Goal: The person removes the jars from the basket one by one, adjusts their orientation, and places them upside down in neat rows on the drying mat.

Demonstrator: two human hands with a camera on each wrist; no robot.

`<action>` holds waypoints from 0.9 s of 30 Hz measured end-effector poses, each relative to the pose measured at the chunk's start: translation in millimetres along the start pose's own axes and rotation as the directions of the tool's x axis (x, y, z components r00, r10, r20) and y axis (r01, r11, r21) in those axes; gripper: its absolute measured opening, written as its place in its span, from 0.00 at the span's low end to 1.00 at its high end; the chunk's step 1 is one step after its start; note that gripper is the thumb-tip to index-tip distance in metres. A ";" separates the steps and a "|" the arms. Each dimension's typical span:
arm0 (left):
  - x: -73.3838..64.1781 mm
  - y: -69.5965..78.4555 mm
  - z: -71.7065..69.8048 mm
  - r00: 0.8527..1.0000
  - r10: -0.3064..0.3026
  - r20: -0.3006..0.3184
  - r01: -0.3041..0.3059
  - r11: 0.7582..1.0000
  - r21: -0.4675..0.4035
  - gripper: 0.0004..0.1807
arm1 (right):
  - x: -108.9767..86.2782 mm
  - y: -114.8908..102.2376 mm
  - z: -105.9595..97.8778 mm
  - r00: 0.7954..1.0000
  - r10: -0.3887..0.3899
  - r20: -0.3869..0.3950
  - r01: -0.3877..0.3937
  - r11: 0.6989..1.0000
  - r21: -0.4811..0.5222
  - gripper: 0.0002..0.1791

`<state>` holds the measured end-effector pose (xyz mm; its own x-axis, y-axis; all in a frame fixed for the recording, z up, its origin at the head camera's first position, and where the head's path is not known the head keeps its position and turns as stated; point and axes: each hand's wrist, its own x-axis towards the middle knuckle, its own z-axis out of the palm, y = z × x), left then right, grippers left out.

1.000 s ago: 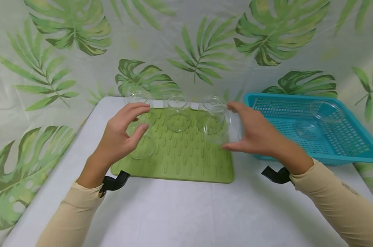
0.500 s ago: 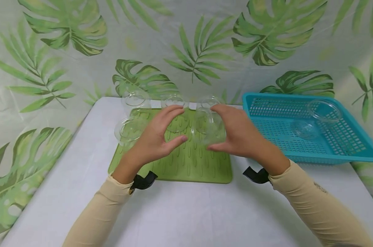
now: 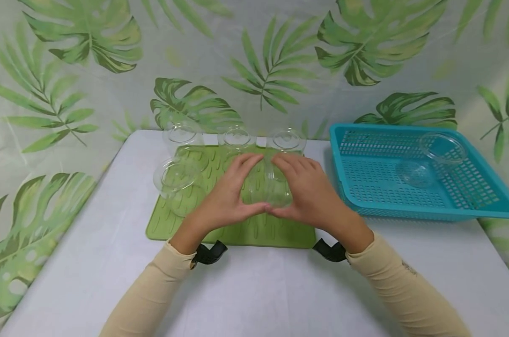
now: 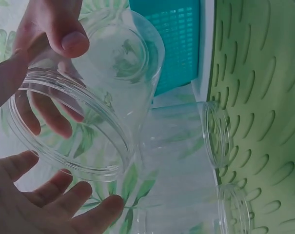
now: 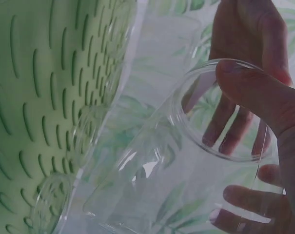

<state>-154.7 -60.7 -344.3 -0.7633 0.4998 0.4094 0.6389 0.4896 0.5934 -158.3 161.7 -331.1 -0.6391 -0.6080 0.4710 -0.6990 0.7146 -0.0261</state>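
Note:
My right hand (image 3: 311,192) grips a clear see-through jar (image 5: 142,165) by its side, thumb near the rim. The jar is tilted over the green ribbed mat (image 3: 288,236), its threaded mouth turned toward my left hand (image 3: 224,196). That hand has its fingers spread, thumb and fingertips right at the rim in the left wrist view. In the head view the two thumb tips meet. Behind the hands, similar clear jars stand mouth down on the mat: back left (image 3: 182,135), back middle (image 3: 237,138) and back right (image 3: 286,140). One more jar (image 3: 176,180) stands front left.
A turquoise plastic basket (image 3: 423,211) sits to the right on the white-covered table (image 3: 254,285), with a clear jar (image 3: 441,149) inside. A leaf-print sheet (image 3: 271,61) hangs behind the table.
My left hand has moved right, from beside the front-left jar to the held jar's rim. My right hand has brought its jar leftward over the mat.

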 end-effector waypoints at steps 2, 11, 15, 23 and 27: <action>-0.1 -0.3 0.1 1.000 -0.013 0.009 0.013 1.000 -0.007 0.54 | -0.7 -0.3 1.3 1.000 0.003 -0.002 -0.003 1.000 0.006 0.54; 1.5 1.4 -0.4 1.000 -0.011 -0.021 0.010 0.999 -0.049 0.51 | -2.9 -1.3 0.7 1.000 0.016 0.005 -0.016 0.998 0.068 0.54; 1.8 2.7 -1.0 0.999 0.014 -0.047 -0.016 0.999 -0.049 0.49 | -4.2 -2.4 0.0 0.998 0.043 0.040 -0.047 0.995 0.092 0.56; -0.4 4.0 -6.9 0.995 0.075 -0.072 -0.075 0.997 0.011 0.48 | -5.8 -1.5 0.2 0.993 0.065 0.093 -0.075 0.991 0.106 0.60; -4.2 6.1 -14.7 0.995 0.078 -0.068 -0.077 0.997 0.014 0.47 | -8.6 1.4 -0.9 0.986 0.099 0.136 -0.120 0.981 0.156 0.62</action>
<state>-149.1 -70.3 -332.2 -0.7159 0.4865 0.5009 0.6972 0.4593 0.5504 -153.5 168.2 -334.5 -0.7430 -0.5758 0.3414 -0.6586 0.7198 -0.2193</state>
